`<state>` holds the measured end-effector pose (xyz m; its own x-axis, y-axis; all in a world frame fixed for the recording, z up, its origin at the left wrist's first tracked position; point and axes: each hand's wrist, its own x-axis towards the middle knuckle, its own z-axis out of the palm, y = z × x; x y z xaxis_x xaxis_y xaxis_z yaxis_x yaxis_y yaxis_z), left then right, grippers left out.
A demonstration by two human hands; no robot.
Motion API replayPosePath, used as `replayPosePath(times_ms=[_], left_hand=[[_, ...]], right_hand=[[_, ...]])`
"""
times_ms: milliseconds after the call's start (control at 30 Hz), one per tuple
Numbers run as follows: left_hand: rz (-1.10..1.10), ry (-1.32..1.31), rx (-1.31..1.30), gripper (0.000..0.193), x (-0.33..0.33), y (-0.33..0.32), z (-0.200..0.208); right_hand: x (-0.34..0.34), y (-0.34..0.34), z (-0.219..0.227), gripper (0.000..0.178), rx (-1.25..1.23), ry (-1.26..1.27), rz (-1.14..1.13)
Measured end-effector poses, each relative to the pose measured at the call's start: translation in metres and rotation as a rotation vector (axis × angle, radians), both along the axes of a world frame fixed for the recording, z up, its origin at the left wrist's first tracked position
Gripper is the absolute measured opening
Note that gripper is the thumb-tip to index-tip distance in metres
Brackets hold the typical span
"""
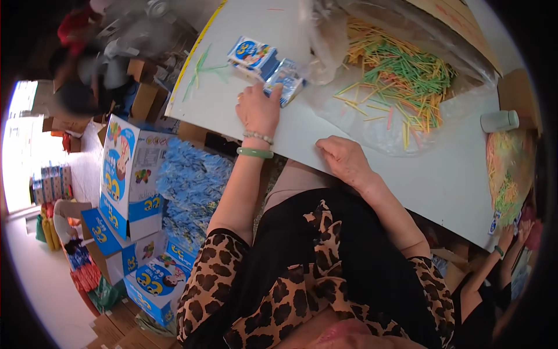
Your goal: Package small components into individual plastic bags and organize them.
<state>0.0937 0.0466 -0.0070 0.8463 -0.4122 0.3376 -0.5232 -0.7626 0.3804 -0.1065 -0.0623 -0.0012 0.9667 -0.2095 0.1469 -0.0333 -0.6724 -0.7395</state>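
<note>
My left hand [260,110], with a beaded bracelet and a green bangle on its wrist, reaches over the white table. Its fingers are bent, and its thumb lies on the near edge of a small blue packet [288,78]. Touching that one on its far left is a second blue-and-white printed packet [254,53]. My right hand [347,158] rests at the table's near edge with its fingers curled in; nothing shows in it. Beyond it, a heap of thin yellow, green and pink sticks [407,75] lies on clear plastic in an open carton.
Several loose green sticks [200,71] lie at the table's far left. Left of my arm are a mass of blue wrappers [192,186] and printed blue-and-white cartons [133,174]. At right are a pale cylinder [500,121], a clear bag of sticks [508,174] and another person's hands [514,232].
</note>
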Motion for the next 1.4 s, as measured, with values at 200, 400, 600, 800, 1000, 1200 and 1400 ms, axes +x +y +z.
replayPosePath(times_ms=[200,400,600,800,1000,1200,1400], left_hand=[[0.241,0.273,0.036,0.044,0.024,-0.010,-0.011],[0.187,0.458,-0.273,0.027,0.036,0.007,-0.027],[0.252,0.357,-0.440,0.024,0.017,-0.007,-0.012],[0.091,0.214,-0.641,0.019,0.022,0.006,-0.026],[0.055,0.624,-0.742,0.018,-0.005,0.021,0.017],[-0.225,1.117,-1.063,0.010,-0.056,0.001,0.028],[-0.249,1.272,-0.955,0.007,-0.063,-0.001,0.013]], right_hand=[[-0.004,-0.009,-0.002,0.011,0.079,-0.040,0.025],[0.005,-0.020,0.001,0.008,0.107,0.051,0.080],[0.013,-0.031,0.005,0.016,0.171,0.203,0.128],[0.020,-0.040,0.014,0.022,0.246,0.327,0.184],[0.023,-0.056,0.034,0.025,0.943,0.585,0.132],[0.046,-0.052,0.031,0.034,1.205,0.372,-0.104],[0.034,-0.050,0.022,0.023,0.676,0.413,-0.181]])
